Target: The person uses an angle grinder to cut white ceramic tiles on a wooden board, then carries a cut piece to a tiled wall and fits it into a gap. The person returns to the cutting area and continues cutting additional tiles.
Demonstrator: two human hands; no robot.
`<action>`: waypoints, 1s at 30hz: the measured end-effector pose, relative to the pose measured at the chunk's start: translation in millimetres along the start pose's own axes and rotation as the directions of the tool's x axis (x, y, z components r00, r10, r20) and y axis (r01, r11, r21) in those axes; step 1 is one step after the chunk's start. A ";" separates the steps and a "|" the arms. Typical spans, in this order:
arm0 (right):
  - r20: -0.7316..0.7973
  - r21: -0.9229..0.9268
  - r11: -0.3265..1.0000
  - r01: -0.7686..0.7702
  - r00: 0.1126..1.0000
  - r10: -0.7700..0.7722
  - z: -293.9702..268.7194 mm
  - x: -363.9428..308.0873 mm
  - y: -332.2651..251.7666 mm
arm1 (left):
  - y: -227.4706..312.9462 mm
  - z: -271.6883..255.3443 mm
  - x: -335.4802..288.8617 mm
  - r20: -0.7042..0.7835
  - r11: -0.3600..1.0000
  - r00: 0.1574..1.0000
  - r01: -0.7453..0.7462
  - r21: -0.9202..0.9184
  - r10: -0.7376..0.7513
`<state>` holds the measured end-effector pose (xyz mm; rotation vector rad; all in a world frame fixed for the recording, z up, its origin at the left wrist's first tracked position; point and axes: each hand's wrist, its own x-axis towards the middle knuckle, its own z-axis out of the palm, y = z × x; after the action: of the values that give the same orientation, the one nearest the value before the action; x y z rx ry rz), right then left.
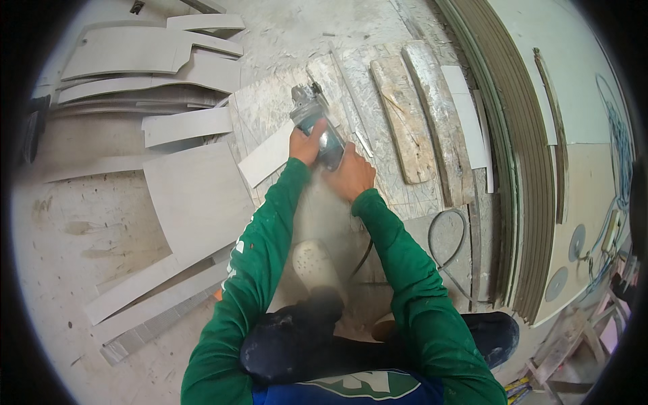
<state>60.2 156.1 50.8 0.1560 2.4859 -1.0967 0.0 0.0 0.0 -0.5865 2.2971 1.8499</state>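
Both my hands are closed around an angle grinder (331, 143) with a dusty metal head. My left hand (307, 145) wraps its body just behind the head. Farther back, my right hand (352, 174) grips the rear end. The grinder's head is over the edge of a pale flat strip (268, 160), which lies on a scuffed work board (270, 101). Whether the disc touches the strip is hidden. Pale dust hangs below my hands and blurs the floor and my shoe (314, 262).
Cut pale sheets (196, 192) and curved offcuts (128, 50) lie on the left. Two worn wooden planks (442, 128) rest on the board's right part. Beyond them stands a stack of sheets (503, 135). A grey cord (432, 233) loops near my right forearm; two round discs (557, 283) lie far right.
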 end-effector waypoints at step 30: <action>-0.006 -0.098 0.992 -0.077 0.997 0.077 -13.8 1.9 -8.6 | -32.7 18.3 18.4 -0.170 0.987 0.980 -0.082 0.135 0.104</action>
<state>51.7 160.1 64.1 0.2226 2.5069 -0.9414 -6.9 8.1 -40.4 -0.6592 2.5760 1.7363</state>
